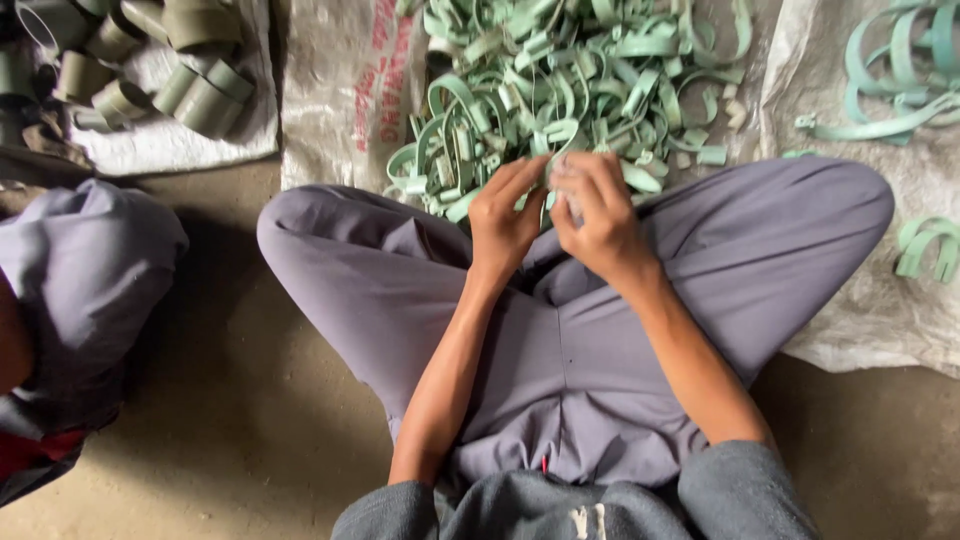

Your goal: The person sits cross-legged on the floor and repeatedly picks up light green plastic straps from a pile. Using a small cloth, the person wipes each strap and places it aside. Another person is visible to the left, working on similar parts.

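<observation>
Two hands: left hand (507,222) and right hand (597,215) closed together on one pale green clip (556,170), at the near edge of the clip pile (560,90).
Feel: probably light, springy plastic.
Hold: likely by the curved band.
Ground: woven sack (340,90).

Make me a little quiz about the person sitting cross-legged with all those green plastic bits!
1. True or false: both hands, left hand and right hand, are at the near edge of the heap of pale green curved plastic clips.
2. What does the heap lie on? A) white woven sack B) metal tray C) wooden board
3. Fill in: the dull olive short pipe pieces lie at the top ____ of the picture.

Key: 1 true; 2 A; 3 left.
</observation>
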